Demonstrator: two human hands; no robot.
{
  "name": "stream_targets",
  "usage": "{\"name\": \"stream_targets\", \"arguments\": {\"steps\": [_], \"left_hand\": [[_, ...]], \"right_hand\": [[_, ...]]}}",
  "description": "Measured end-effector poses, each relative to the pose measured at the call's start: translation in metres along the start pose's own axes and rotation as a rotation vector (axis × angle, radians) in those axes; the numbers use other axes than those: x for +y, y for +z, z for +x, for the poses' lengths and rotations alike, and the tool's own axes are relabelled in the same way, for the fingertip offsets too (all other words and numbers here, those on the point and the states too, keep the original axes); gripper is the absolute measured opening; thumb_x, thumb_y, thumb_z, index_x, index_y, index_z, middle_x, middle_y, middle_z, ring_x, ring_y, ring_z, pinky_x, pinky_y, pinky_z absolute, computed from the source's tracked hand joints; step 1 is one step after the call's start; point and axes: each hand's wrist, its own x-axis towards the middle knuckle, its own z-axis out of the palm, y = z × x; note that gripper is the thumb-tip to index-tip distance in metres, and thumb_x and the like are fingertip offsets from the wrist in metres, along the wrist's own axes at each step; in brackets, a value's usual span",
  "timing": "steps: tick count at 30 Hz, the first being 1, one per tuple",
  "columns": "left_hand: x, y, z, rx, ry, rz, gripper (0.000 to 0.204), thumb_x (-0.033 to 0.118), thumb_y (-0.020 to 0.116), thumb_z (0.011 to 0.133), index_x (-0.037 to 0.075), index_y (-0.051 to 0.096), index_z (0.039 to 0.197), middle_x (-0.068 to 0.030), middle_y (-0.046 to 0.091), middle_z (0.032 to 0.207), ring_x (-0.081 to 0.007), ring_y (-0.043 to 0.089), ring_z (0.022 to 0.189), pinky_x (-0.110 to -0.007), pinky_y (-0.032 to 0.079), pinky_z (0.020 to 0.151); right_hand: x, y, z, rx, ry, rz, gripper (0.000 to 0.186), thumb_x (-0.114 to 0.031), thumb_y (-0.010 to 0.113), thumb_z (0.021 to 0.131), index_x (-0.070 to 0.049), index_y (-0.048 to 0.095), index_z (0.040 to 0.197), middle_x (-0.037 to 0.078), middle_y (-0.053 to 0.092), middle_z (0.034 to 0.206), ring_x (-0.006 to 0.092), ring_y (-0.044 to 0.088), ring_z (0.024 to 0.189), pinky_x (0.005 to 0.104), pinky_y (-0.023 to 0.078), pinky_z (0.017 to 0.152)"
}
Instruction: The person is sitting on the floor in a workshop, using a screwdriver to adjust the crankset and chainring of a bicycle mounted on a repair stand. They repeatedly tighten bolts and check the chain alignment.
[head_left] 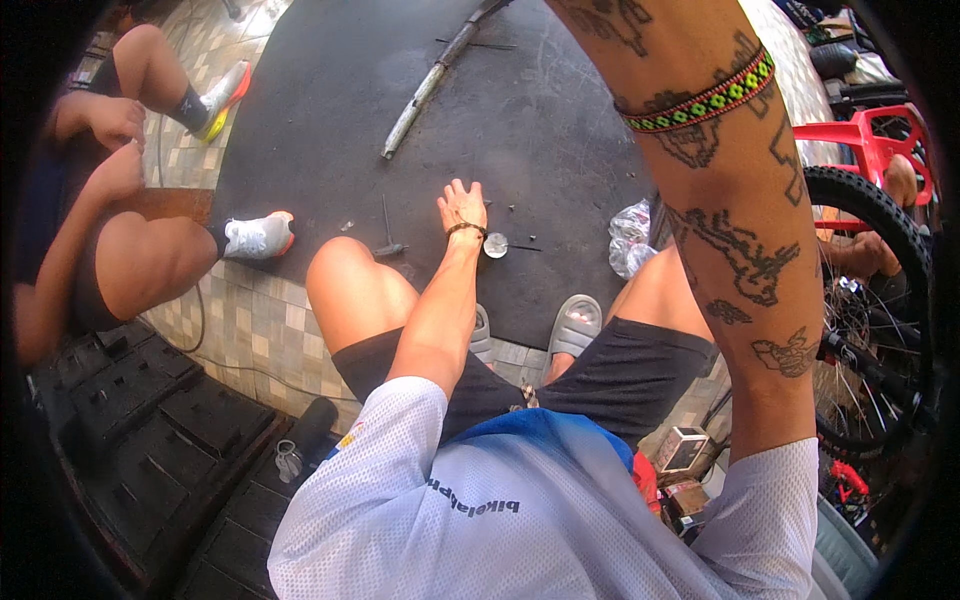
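Observation:
My left hand (pixel 462 207) reaches down to the dark mat (pixel 320 120) between my knees, palm down with its fingers apart. A small dark piece shows at its thumb side; I cannot make out its kind. Close to the wrist lies a small clear round container (pixel 495 245), with a thin dark rod (pixel 525 248) beside it. To the left of the hand is a T-handle tool (pixel 388 235) with a long thin shaft. My right arm (pixel 730 210), wearing a green patterned band, rises past the top edge, so its hand is out of the picture.
A worn silver tube (pixel 425 95) lies farther off on the mat. Crumpled clear plastic (pixel 630 240) sits near my right knee. A seated person's shoe (pixel 260 236) rests at the mat's left edge. On the right stand a bicycle wheel (pixel 870 195) and a red plastic seat (pixel 850 132).

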Motion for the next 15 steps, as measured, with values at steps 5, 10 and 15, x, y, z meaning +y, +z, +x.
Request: {"name": "stream_targets", "arguments": {"steps": [5, 10, 15], "left_hand": [[-0.036, -0.009, -0.025, 0.045, -0.404, -0.010, 0.030, 0.025, 0.069, 0.096, 0.015, 0.067, 0.124, -0.0145, 0.059, 0.131, -0.0363, 0.056, 0.128, -0.057, 0.049, 0.103], [-0.125, 0.033, -0.023, 0.008, -0.875, -0.121, 0.038, 0.030, 0.052, 0.109, 0.019, 0.054, 0.145, -0.0158, 0.058, 0.142, -0.0363, 0.057, 0.134, -0.056, 0.050, 0.105], [-0.093, 0.017, -0.023, -0.019, -0.868, -0.006, 0.045, 0.039, 0.063, 0.102, 0.012, 0.055, 0.137, -0.0209, 0.060, 0.137, -0.0367, 0.060, 0.129, -0.054, 0.051, 0.103]], "right_hand": [[0.006, 0.026, 0.016, 0.007, -0.089, -0.053, 0.043, -0.033, 0.073, 0.096, 0.010, 0.073, 0.105, 0.019, 0.075, 0.091, 0.0310, 0.072, 0.083, 0.0443, 0.056, 0.076], [0.021, 0.060, 0.073, 0.058, -0.207, 0.009, 0.043, -0.033, 0.075, 0.096, 0.010, 0.074, 0.100, 0.020, 0.075, 0.088, 0.0313, 0.073, 0.083, 0.0445, 0.056, 0.075], [0.020, 0.034, 0.081, -0.139, 0.261, 0.334, 0.046, -0.031, 0.074, 0.098, 0.007, 0.062, 0.121, 0.018, 0.073, 0.101, 0.0214, 0.072, 0.075, 0.0336, 0.058, 0.054]]}}
